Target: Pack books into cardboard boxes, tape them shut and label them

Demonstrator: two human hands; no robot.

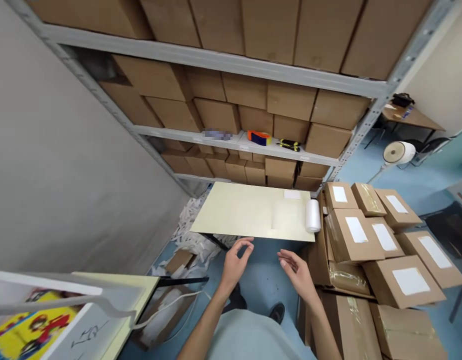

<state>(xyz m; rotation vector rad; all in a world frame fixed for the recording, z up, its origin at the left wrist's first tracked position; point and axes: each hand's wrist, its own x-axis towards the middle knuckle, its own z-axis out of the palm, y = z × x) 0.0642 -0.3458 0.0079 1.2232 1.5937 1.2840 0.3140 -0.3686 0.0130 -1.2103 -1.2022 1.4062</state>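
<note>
Two hands (235,261) (295,270) apart | carton labels (356,230), unreadable | white bin (105,312): handwriting (89,334) (illegible)

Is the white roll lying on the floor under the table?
No, the white roll is on top of the pale table, near its right end.

White box (107,316): dark handwritten characters (89,334) on its side, not legible with certainty. Paper labels (411,281) on stacked cartons (381,287) (several inspected): no readable text. No brand or number can be read.
</note>
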